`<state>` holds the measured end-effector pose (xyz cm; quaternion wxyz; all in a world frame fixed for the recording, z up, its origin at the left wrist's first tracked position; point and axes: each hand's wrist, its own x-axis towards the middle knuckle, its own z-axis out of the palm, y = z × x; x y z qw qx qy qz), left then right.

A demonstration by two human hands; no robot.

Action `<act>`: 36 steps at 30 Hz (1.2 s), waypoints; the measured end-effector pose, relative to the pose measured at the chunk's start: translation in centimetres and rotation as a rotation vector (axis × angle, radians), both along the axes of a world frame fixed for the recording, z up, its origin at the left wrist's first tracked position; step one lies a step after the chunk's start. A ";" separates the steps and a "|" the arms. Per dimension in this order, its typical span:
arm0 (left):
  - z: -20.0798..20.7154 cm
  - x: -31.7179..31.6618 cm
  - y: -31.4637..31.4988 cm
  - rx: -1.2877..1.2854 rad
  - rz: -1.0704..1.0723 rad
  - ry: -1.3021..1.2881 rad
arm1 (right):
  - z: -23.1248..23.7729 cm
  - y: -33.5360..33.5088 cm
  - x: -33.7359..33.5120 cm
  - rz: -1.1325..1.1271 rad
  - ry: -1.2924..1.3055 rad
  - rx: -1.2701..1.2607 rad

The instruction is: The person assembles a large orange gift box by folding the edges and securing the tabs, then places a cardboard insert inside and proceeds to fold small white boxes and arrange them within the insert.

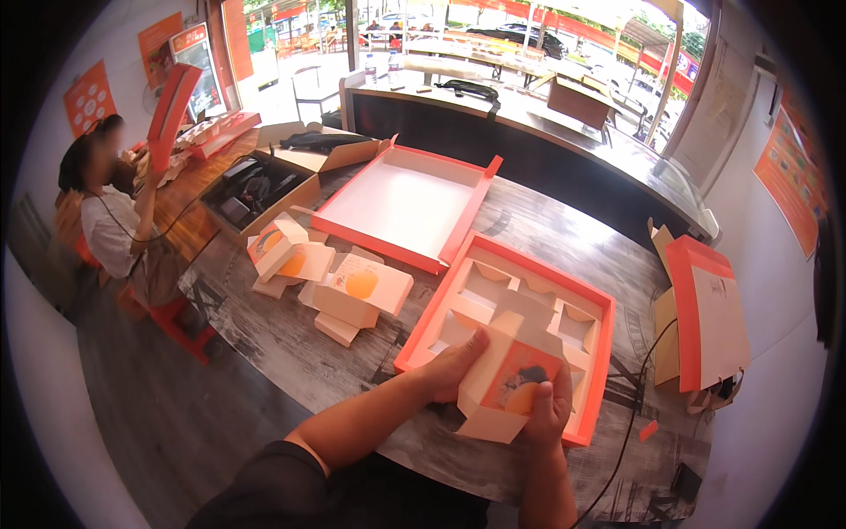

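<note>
I've got the small cream cardboard box with the orange print (511,379) pinched between my left hand (454,368) and right hand (548,407) — right over the orange compartment tray (599,353). Folding step, I'd judge — next its open flaps need tucking shut.

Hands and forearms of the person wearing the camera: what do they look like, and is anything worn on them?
Both hands, left hand and right hand, are bare: no gloves, rings or watch visible. The forearms are uncovered too. A dark short sleeve shows on the left arm. No markings or cables on them.
</note>
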<state>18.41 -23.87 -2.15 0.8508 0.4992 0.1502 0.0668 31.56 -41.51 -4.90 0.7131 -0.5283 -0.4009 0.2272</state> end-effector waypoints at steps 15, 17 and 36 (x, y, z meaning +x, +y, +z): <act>-1.9 1.0 -0.1 0.499 0.139 -0.457 | 1.2 0.4 -1.0 -0.044 0.240 0.095; -2.2 0.8 0.2 0.518 0.119 -0.445 | 0.8 0.2 -0.8 -0.031 0.233 0.071; -2.5 0.9 -0.1 0.551 0.122 -0.393 | -0.5 0.5 -0.8 -0.121 0.130 0.149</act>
